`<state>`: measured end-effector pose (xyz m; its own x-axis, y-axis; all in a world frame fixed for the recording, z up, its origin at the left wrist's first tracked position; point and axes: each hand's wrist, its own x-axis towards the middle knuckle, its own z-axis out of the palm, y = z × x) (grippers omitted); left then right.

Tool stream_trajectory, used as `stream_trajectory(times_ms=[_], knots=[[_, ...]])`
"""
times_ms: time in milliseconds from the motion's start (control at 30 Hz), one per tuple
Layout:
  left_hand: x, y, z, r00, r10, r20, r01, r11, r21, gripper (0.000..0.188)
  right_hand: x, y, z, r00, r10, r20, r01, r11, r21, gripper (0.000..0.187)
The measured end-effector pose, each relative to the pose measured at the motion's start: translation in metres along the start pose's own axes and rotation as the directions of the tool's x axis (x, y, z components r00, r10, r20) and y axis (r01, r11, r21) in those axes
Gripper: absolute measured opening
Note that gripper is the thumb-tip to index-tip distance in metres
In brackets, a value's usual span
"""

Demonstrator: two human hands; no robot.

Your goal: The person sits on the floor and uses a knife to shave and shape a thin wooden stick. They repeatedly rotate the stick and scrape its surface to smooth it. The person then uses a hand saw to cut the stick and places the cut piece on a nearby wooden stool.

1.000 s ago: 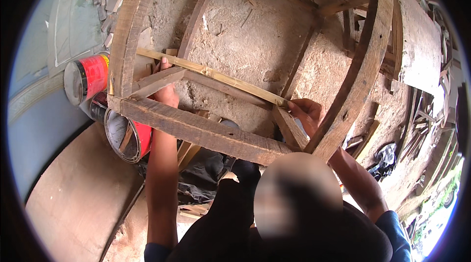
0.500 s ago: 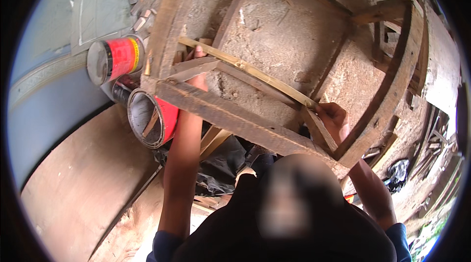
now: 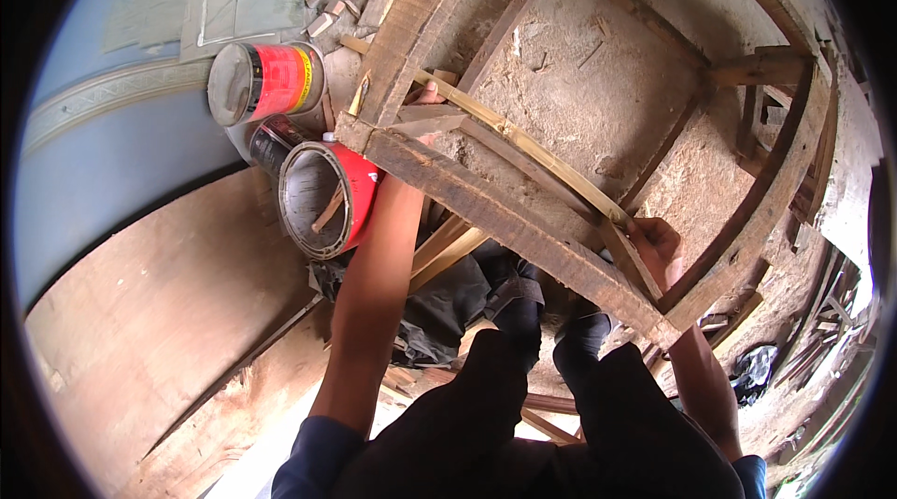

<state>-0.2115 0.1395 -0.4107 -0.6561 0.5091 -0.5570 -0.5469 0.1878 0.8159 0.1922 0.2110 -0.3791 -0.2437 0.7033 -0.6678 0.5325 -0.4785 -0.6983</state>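
A narrow, light wooden strip (image 3: 523, 142) lies slantwise across the near inside part of a rough wooden frame (image 3: 486, 198). The fingers of my right hand (image 3: 659, 247) are closed around the strip's right end, close to a short diagonal brace (image 3: 628, 251) in the near right corner. At the strip's other end, my left hand (image 3: 428, 99) reaches up under the near rail, and a fingertip shows against the strip. The rail and a corner brace (image 3: 430, 121) hide most of that hand, so its grip cannot be made out.
A red paint can (image 3: 360, 183) with a wood piece inside stands beside my left forearm. Another red can (image 3: 280, 80) and a dark can (image 3: 273, 142) are behind it. A plywood sheet (image 3: 168, 303) lies at left; wood scraps (image 3: 832, 340) are piled at right.
The view has shifted, so the frame, cans and both hands appear farther right. My legs now show below. Both hands stay at the strip's ends.
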Motion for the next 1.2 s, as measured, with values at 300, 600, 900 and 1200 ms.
stream_trajectory(times_ms=[300, 600, 900, 1200], knots=[[-0.005, -0.019, -0.012, 0.907, 0.380, 0.181, -0.391, 0.920, 0.030, 0.027, -0.005, -0.003, 0.009, 0.994, -0.108, -0.022, 0.109, 0.991, 0.077, 0.026], [-0.016, 0.011, -0.004, 0.940, 0.290, 0.182, -0.239, 0.936, -0.258, 0.035, 0.012, 0.015, -0.011, 0.994, -0.083, 0.077, 0.043, 0.907, 0.419, 0.036], [-0.179, -0.003, 0.025, 0.968, 0.186, -0.170, -0.226, 0.937, -0.265, 0.040, -0.051, 0.013, -0.083, 0.979, -0.198, -0.039, 0.163, 0.665, 0.729, 0.007], [-0.321, 0.120, 0.055, 0.914, 0.246, 0.322, -0.207, 0.966, -0.153, 0.029, -0.253, 0.020, -0.184, 0.929, -0.141, -0.341, 0.354, 0.604, 0.714, 0.011]])
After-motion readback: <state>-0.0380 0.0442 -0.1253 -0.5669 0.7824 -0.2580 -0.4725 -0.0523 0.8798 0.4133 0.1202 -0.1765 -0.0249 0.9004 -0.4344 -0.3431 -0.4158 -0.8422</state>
